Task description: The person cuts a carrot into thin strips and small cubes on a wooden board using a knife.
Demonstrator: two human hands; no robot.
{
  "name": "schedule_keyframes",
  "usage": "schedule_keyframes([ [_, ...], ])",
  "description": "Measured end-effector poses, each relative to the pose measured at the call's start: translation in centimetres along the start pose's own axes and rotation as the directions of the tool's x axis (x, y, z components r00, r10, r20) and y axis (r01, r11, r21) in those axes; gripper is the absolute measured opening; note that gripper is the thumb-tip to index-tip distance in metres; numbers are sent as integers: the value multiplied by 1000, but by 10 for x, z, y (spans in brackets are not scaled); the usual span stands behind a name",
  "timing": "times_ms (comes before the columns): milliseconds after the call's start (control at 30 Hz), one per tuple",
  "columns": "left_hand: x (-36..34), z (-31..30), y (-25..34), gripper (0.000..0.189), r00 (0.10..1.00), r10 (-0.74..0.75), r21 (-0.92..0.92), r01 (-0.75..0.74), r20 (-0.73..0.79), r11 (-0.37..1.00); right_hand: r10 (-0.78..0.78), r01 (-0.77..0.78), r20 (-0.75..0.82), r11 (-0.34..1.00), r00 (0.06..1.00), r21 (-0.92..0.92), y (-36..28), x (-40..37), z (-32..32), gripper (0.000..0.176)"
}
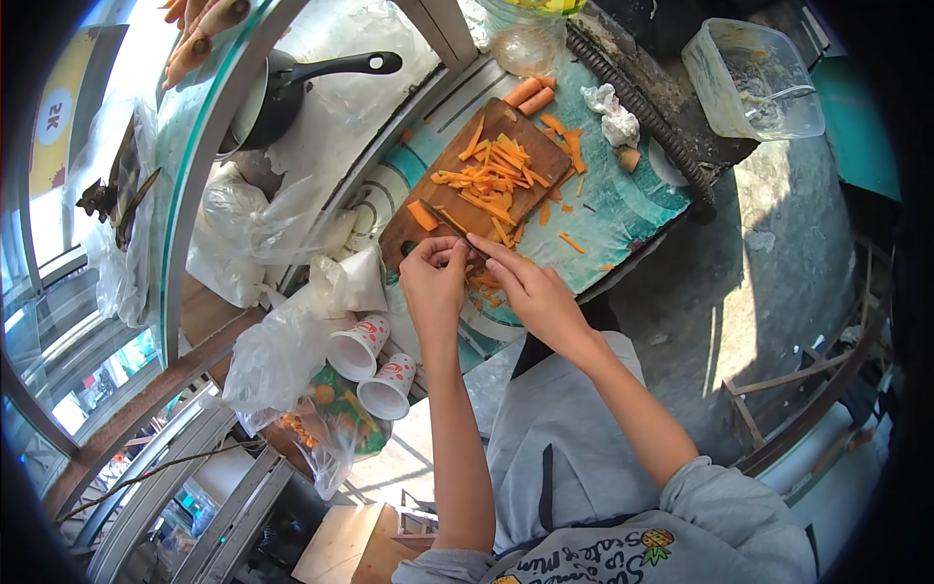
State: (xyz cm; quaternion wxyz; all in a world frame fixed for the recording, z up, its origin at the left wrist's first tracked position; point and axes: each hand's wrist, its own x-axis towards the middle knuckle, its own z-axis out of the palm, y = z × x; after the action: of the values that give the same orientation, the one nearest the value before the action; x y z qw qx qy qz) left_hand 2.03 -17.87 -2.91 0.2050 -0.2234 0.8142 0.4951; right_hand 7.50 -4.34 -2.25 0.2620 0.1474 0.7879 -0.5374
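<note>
A wooden cutting board (397, 226) lies on the teal patterned table covering, heaped with cut carrot sticks (498, 175). Near its closer end, a thicker carrot piece (422, 215) sits beside the dark blade of a knife (449, 223). My right hand (535, 297) is closed around the knife, its index finger stretched toward the blade; the handle is mostly hidden. My left hand (434, 282) has its fingers pinched together close to the blade, over the board's near edge. Whatever those fingers hold is hidden.
Whole carrot pieces (531, 94) and crumpled white plastic (613, 115) lie beyond the board. A plastic tub (754, 80) stands at upper right. Two paper cups (387, 387) and plastic bags (282, 360) hang at left. Behind the frame is a black-handled pan (263, 109).
</note>
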Motion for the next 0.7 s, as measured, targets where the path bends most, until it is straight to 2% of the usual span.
schedule_keyframes([
  [33, -1, 0, 4, 17, 1000, 0, 3, 0, 3, 1000, -46, 50, -22, 983, 999, 175, 5, -1, 0, 39],
  [67, -3, 0, 9, 17, 1000, -21, 23, 21, -3, 999, -43, 46, -21, 983, 999, 176, 9, -4, -2, 39],
  [133, -4, 1, 9, 16, 999, -48, 41, 49, -9, 998, 15, -19, 14, 941, 1000, 339, 17, -12, -6, 40],
  [167, -3, 1, 6, 16, 999, -35, 40, 35, -17, 999, 19, -24, 18, 941, 1000, 337, 18, -17, -8, 40],
  [233, -1, 1, 4, 17, 999, -20, 37, 21, -24, 999, 99, -199, 218, 841, 971, 503, 16, -27, -14, 41],
  [333, -1, 1, 3, 17, 1000, -15, 42, 16, -20, 999, 141, -272, 268, 788, 953, 552, 16, -35, -14, 41],
  [533, -1, 1, 3, 18, 1000, -10, 50, 10, 1, 999, 138, -272, 266, 771, 954, 575, 14, -38, -14, 41],
  [700, 0, 1, -3, 17, 1000, 1, -20, -1, -14, 1000, 158, -290, 276, 788, 948, 544, 8, -41, -16, 42],
])
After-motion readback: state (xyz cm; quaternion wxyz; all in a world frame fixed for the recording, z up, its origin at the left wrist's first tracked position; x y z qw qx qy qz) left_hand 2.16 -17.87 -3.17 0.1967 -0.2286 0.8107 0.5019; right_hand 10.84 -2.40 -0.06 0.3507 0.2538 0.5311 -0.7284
